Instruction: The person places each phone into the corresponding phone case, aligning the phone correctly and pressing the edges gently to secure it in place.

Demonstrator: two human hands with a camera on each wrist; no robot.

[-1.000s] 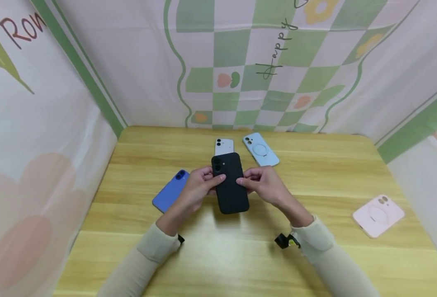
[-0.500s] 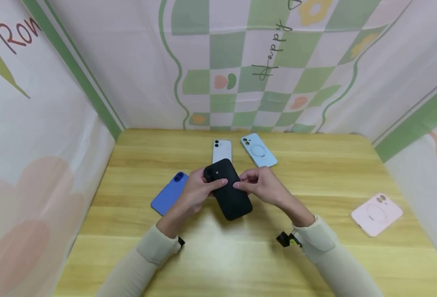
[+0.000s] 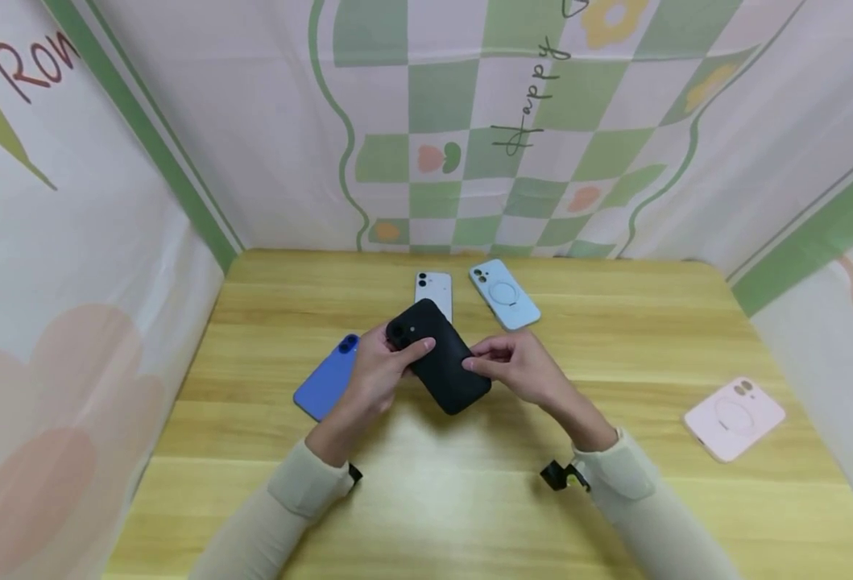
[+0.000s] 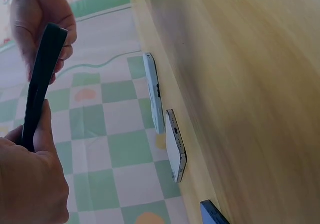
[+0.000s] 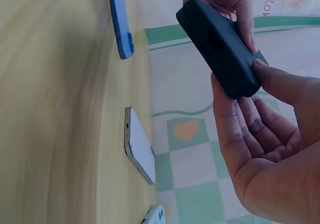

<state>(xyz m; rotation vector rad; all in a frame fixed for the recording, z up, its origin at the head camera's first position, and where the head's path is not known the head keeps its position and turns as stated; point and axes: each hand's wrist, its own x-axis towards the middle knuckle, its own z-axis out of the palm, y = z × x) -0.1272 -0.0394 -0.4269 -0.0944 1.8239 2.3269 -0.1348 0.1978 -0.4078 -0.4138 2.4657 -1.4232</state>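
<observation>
Black phone case [image 3: 438,357]: matt, smooth, rubbery-looking. Table [image 3: 614,338]: pale wood grain, slight sheen. Blue phone [image 3: 327,379], near left: smooth, satin. White phone [image 3: 433,288], far: glossy back. Light-blue case [image 3: 504,295] and pink case [image 3: 734,417]: matt plastic. Backdrop [image 3: 462,121]: printed cloth, creased.

Wooden table [image 3: 614,499]: blue phone [image 3: 325,379], white phone [image 3: 434,287], light-blue case [image 3: 504,294], pink case [image 3: 734,417] lie flat.

The black phone [image 3: 438,356] has tilted further leftward between the left hand [image 3: 378,372] and right hand [image 3: 516,368]
</observation>
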